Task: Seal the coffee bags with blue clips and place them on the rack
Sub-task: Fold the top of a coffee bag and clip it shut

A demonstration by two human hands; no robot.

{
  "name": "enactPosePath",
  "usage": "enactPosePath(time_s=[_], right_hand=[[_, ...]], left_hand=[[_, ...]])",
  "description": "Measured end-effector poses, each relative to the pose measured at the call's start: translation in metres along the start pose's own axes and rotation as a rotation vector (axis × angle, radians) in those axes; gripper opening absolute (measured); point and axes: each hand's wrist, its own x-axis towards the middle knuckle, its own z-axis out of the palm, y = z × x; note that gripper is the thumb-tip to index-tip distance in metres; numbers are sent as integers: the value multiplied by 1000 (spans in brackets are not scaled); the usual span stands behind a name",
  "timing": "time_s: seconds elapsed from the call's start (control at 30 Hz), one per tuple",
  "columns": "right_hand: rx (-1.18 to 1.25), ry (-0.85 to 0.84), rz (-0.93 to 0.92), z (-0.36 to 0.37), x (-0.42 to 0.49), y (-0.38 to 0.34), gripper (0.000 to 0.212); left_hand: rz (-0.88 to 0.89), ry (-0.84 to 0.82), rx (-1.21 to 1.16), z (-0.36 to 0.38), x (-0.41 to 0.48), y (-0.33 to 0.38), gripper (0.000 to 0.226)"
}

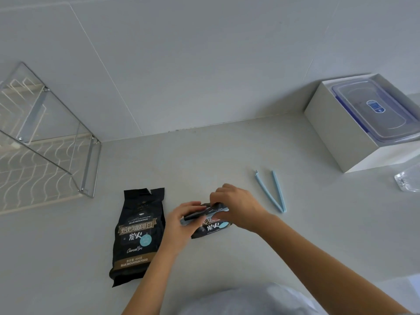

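Two black coffee bags lie on the white counter. One coffee bag lies flat to the left, its torn top unsealed. The second coffee bag is between my hands, its top folded over. A blue clip lies across that fold. My left hand pinches the clip's left end. My right hand grips the fold and the clip's right end. A second blue clip lies open in a V to the right.
A wire rack with a wavy shelf stands at the left against the wall. A white box holding a lidded plastic container sits at the back right. A clear plastic wrapper lies at the right edge.
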Motion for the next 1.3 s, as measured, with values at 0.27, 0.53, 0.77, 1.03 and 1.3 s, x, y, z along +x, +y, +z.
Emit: enactPosePath(time_s=[0.27, 0.53, 0.77, 1.03, 1.3], right_hand=[[-25, 51, -10, 11, 2, -15, 22], [52, 96, 41, 14, -6, -16, 28], [160, 57, 61, -5, 0, -10, 9], [113, 102, 217, 1, -30, 33, 10], [81, 310, 118, 19, -26, 16, 7]], left_hand=[[67, 73, 44, 7, -13, -13, 26], [101, 130, 75, 13, -22, -12, 31], [-88, 53, 15, 0, -6, -5, 19], [85, 111, 272, 6, -2, -2, 22], [137, 229, 242, 2, -9, -6, 39]])
